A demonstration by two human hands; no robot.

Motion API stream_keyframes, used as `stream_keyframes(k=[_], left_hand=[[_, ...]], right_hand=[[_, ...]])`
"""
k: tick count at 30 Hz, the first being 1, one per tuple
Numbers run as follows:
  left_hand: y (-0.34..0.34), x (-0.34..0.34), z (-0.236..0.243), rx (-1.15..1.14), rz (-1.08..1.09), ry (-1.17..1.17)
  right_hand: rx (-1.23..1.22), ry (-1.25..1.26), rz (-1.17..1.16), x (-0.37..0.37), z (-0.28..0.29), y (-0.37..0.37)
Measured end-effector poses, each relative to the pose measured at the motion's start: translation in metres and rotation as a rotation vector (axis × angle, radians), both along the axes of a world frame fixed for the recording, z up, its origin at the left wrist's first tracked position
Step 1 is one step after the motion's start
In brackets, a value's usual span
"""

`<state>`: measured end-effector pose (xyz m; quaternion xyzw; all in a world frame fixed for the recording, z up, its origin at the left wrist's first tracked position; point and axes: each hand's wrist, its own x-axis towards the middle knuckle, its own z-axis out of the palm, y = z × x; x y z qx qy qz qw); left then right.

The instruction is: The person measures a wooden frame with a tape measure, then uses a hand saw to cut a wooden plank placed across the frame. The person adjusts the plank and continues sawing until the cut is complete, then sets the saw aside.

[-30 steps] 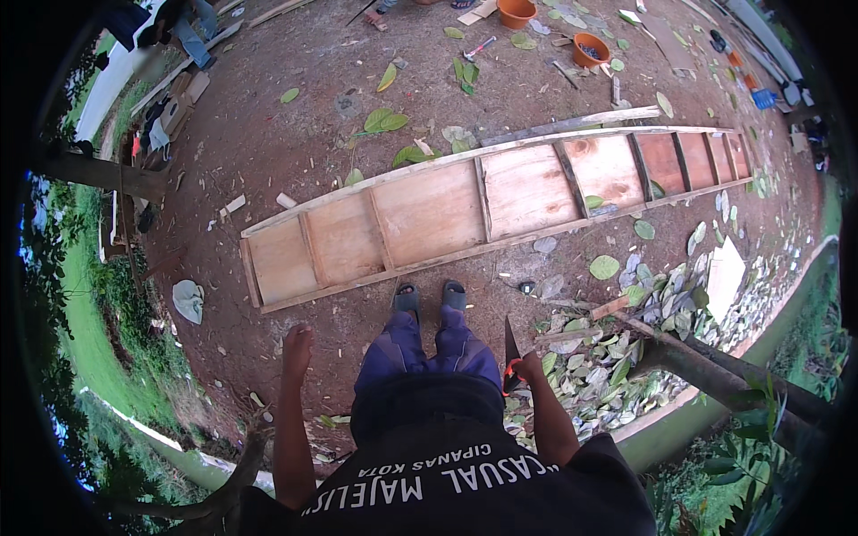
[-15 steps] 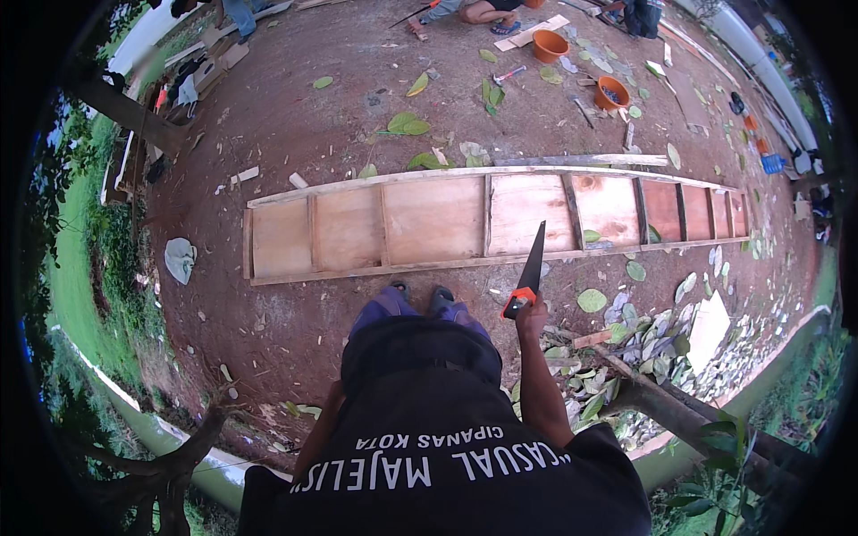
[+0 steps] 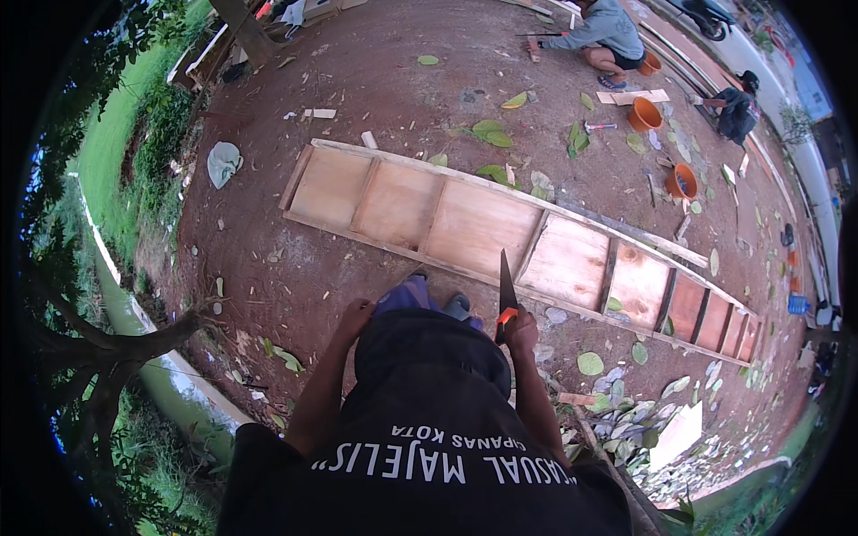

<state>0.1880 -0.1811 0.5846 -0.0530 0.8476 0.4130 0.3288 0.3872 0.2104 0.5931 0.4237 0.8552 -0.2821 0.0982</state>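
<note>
Right hand (image 3: pixel 521 332) grips saw (image 3: pixel 506 290) at long panel's (image 3: pixel 483 223) near edge.

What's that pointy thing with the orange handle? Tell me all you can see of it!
It is a hand saw with a dark, flat metal blade and an orange handle. The blade tapers to a point and stands upward in the picture, its tip over the near edge of the long wooden plywood frame that lies on the brown dirt ground. The right hand is closed around the handle; the teeth are too small to tell.
</note>
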Motion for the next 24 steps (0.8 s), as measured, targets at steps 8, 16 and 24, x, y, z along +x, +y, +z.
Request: stream_keyframes(k=[8, 16, 24], left_hand=[[-0.084, 0.052, -0.083, -0.306, -0.156, -0.034], [-0.092, 0.061, -0.076, -0.233, -0.436, -0.155], [-0.034, -0.048, -0.042, 0.373, 0.466, -0.193]], right_hand=[[-0.138, 0.190, 0.391, -0.061, 0.017, -0.037], [-0.246, 0.418, 0.526, -0.104, 0.043, -0.062], [-0.226, 0.478, 0.627, -0.149, 0.095, -0.103]])
